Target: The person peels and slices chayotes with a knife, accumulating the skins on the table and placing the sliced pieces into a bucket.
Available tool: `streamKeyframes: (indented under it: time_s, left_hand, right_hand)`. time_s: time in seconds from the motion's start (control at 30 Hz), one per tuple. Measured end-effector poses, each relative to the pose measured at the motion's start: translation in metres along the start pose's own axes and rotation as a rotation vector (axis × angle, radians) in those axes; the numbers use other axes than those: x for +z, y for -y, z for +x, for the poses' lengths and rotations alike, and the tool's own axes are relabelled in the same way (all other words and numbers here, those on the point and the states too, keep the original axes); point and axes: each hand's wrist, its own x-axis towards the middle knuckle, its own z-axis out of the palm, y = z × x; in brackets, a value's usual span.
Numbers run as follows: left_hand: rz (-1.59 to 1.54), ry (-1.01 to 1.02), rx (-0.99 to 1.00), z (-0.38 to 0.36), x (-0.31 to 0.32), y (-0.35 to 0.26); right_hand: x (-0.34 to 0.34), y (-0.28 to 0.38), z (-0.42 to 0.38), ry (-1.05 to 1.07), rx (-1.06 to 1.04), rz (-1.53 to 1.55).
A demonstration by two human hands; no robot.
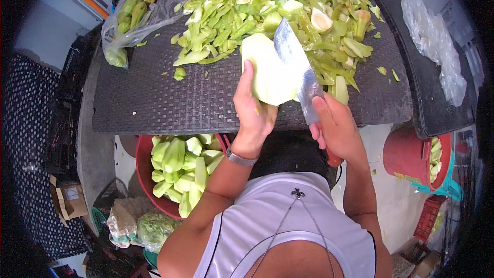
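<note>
My left hand (254,110) grips a peeled green papaya (265,72), its thumb along the near side and its fingers hidden beneath. The fruit is pale and held up over the front part of the table. In my right hand (337,128) is a broad-bladed knife (296,56) with a red handle end showing below the fist. Its blade points away from me and overlaps the papaya's right side in this view. Just beyond both hands, a large heap of green peelings (236,15) covers the back of the table.
The dark woven table (154,92) ends just before my body. A red tub (145,185) of peeled pieces (177,159) stands below left, and a red bucket (406,157) at right. Plastic bags lie at left (116,51) and right (435,46). A bag of greens (157,229) sits on the floor.
</note>
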Motion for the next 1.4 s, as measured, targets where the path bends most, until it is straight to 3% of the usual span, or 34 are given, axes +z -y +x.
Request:
streamKeyframes:
  time_s: [0.23, 0.37, 0.57, 0.67, 0.87, 0.97, 1.07, 1.1, 1.13, 1.2, 1.3, 1.4]
  left_hand:
    - [0.09, 0.118, -0.113, -0.006, 0.005, 0.009]
    - [0.134, 0.127, -0.099, -0.008, 0.002, 0.011]
    - [0.305, 0.089, -0.034, -0.006, 0.001, 0.015]
    - [0.421, 0.094, 0.001, -0.008, -0.006, 0.017]
    - [0.487, -0.064, -0.01, -0.005, -0.001, 0.019]
    - [0.208, -0.149, -0.054, 0.006, -0.002, 0.017]
    - [0.082, -0.202, -0.105, 0.01, 0.001, -0.003]
    - [0.044, -0.231, -0.114, 0.01, 0.001, -0.01]
    - [0.012, -0.209, -0.121, 0.01, -0.004, -0.017]
    - [0.208, -0.166, -0.085, 0.006, -0.02, -0.035]
    - [0.556, -0.212, 0.035, -0.018, -0.044, -0.095]
    - [1.099, -0.522, 0.278, -0.077, -0.084, -0.172]
  right_hand:
    - [0.013, -0.004, 0.003, 0.043, -0.004, 0.064]
    - [0.016, -0.01, 0.007, 0.037, 0.046, 0.14]
    - [0.013, -0.003, 0.013, 0.021, 0.034, -0.005]
    - [0.005, -0.005, 0.018, 0.163, 0.208, 0.182]
    - [0.015, -0.015, 0.028, 0.261, 0.289, 0.42]
    - [0.01, -0.015, 0.035, 0.428, 0.331, 0.75]
    - [0.0, -0.006, 0.038, 0.236, 0.223, 0.79]
    - [-0.019, -0.008, 0.047, 0.272, 0.094, 0.741]
    - [-0.019, -0.002, 0.058, -0.054, -0.093, 0.277]
    - [-0.022, 0.014, 0.066, -0.389, -0.262, -0.274]
    - [-0.032, 0.036, 0.07, -0.463, -0.278, -0.503]
    - [-0.039, 0.031, 0.087, -0.504, -0.33, -0.579]
